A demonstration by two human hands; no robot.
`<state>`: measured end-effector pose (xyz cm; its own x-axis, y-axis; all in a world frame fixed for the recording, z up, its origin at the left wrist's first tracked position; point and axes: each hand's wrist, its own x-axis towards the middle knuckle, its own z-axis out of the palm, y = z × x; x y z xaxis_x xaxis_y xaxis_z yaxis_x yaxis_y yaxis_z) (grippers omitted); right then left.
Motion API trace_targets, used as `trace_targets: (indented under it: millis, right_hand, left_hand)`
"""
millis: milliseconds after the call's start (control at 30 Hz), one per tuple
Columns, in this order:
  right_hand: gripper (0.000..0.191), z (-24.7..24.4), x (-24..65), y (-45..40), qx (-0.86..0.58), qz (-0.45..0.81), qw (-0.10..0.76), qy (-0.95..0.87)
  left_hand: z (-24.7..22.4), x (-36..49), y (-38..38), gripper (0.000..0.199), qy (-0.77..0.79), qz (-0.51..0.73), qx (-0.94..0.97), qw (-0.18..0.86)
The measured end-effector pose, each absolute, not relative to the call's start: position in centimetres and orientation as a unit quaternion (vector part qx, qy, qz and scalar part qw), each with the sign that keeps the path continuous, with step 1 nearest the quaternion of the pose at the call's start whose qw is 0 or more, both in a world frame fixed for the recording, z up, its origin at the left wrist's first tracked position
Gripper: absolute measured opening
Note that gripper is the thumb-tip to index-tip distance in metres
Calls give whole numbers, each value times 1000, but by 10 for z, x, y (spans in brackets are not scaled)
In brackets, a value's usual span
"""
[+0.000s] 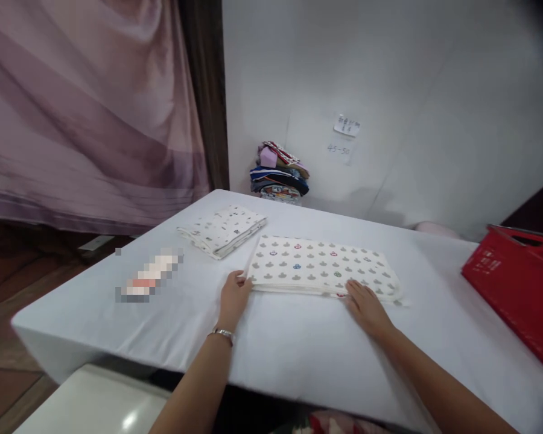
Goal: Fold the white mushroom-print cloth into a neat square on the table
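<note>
A long folded white cloth with grey mushroom-like shapes and a few coloured ones point(317, 264) lies on the white-covered table point(294, 355). My left hand point(235, 294) touches its near left corner, fingers slightly bent and a little apart. On the right part of the near edge rests my right hand point(366, 306), its fingers lying on top of the fabric and its thumb near the edge. A second folded white cloth with small dark prints point(224, 231) lies farther back to the left, apart from both hands.
At the table's left lies a pixelated item point(151, 276). A red container point(518, 289) stands at the right edge. Behind the table is a pile of folded fabrics point(279, 175) against the wall. A pink curtain point(90, 114) hangs at the left; a white surface point(95, 404) is low in front.
</note>
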<state>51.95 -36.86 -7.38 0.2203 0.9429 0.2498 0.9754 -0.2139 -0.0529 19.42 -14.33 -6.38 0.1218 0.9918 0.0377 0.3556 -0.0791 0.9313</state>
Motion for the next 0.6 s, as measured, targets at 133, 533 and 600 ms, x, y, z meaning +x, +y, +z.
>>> trace_targets:
  millis: [133,533,600]
  right_hand:
    - [48,-80,570,-422,-799,-96,74,-590]
    - [49,-53,571,-410,-811,-87,147,-560]
    - [48,-42,552,-380,-784,-59,190,-589]
  left_hand:
    - [-66,194,-140,41,540,388,613,427]
    - [-32,203,-129,34,604,301,560,481]
    - [-29,208,-123,27,609,284,572,470]
